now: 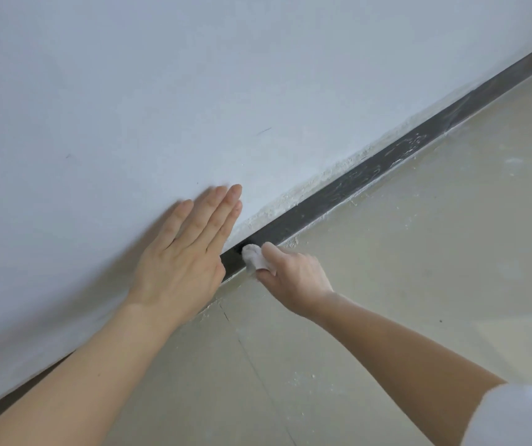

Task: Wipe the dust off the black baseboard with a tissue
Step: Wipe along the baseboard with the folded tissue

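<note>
A black baseboard (348, 185) runs diagonally from lower left to upper right along the foot of a white wall. Its stretch beyond my hands carries pale dust smears and specks. My right hand (293, 278) grips a crumpled white tissue (255, 257) and holds it against the baseboard. My left hand (187, 252) lies flat on the wall just left of the tissue, fingers straight and together, covering part of the baseboard.
The white wall (161, 91) fills the upper left. A beige tiled floor (435, 252) with plaster crumbs and dust along the baseboard's foot spreads to the right. A white sleeve (515, 416) shows at the bottom right corner.
</note>
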The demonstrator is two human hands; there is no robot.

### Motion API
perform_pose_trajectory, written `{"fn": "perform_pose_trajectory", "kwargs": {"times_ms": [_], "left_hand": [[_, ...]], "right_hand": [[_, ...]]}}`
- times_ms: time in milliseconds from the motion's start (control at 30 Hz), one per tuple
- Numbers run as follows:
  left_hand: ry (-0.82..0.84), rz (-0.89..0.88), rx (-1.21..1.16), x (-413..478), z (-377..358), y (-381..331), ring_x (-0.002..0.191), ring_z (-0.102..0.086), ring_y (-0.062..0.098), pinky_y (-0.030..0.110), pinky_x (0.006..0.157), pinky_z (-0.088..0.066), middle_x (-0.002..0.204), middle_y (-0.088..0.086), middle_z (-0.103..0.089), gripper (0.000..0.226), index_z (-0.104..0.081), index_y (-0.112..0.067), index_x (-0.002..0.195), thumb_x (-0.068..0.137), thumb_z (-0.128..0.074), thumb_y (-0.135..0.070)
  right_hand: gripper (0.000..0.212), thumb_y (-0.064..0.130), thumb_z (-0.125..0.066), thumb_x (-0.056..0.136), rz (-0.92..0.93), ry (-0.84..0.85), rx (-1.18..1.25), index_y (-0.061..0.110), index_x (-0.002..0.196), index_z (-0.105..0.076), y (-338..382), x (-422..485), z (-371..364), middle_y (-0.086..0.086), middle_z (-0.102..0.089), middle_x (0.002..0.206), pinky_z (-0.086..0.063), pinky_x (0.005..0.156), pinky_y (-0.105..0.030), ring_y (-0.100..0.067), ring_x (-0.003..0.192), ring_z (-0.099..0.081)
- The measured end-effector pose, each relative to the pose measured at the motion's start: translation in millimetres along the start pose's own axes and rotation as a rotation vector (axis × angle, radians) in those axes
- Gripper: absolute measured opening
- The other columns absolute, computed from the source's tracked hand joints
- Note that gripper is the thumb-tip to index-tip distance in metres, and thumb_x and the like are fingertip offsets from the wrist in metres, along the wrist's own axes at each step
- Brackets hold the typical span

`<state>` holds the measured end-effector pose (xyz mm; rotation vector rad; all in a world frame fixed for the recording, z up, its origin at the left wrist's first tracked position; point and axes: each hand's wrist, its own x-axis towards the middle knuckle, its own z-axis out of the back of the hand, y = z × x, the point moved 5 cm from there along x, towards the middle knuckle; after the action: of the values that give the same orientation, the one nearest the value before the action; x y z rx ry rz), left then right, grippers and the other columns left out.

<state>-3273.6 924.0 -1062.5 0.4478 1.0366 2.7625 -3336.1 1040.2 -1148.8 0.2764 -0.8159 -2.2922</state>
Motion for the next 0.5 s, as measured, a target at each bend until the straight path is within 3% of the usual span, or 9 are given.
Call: {"fn": "perform_pose_trajectory", "kwargs": {"times_ms": [67,133,267,400,500], "left_hand": [[-0.012,-0.008,0.011,15,1,-5,0.148,-0.005,0.022,0.039,0.119,-0.003,0.161,0.009,0.0,0.07,-0.011,-0.006,0.154,0.089,-0.032,-0.022],[0.001,-0.016,0.017,26,0,-7,0.148,-0.003,0.022,0.039,0.12,-0.001,0.161,0.011,0.001,0.071,-0.011,-0.004,0.154,0.088,-0.032,-0.021],[0.035,-0.028,0.031,33,-5,-10,0.148,-0.003,0.022,0.038,0.121,0.002,0.161,0.012,0.0,0.072,-0.011,-0.003,0.153,0.086,-0.033,-0.018],[0.036,-0.019,0.008,33,-8,-9,0.148,-0.005,0.021,0.036,0.121,0.003,0.161,0.01,-0.003,0.07,-0.012,-0.003,0.153,0.087,-0.032,-0.016],[0.045,-0.02,0.004,34,-11,-8,0.148,-0.003,0.02,0.035,0.121,0.004,0.161,0.009,-0.002,0.068,-0.011,-0.003,0.153,0.089,-0.029,-0.017]], "right_hand": [[0.034,0.024,-0.049,0.094,0.076,-0.027,-0.034,0.031,0.078,-0.019,-3,11,2,-0.005,-0.053,0.071,-0.031,0.052,-0.032,-0.031,0.059,-0.038],[0.018,0.026,-0.044,0.096,0.119,-0.01,-0.111,0.022,0.082,-0.033,-15,21,14,-0.007,-0.056,0.073,-0.032,0.052,-0.032,-0.033,0.059,-0.044],[0.031,0.038,-0.028,0.094,0.115,-0.053,-0.228,0.014,0.087,-0.048,-56,32,49,-0.007,-0.06,0.072,-0.037,0.052,-0.032,-0.035,0.06,-0.057],[0.015,0.025,-0.04,0.096,-0.199,-0.083,-0.235,0.024,0.082,-0.046,-115,41,77,0.001,-0.044,0.063,-0.034,0.057,-0.034,-0.035,0.068,-0.058],[0.02,0.026,-0.046,0.093,-0.489,-0.353,-0.002,0.012,0.08,-0.042,-153,33,101,0.001,-0.04,0.057,-0.026,0.05,-0.032,-0.028,0.057,-0.046]]}}
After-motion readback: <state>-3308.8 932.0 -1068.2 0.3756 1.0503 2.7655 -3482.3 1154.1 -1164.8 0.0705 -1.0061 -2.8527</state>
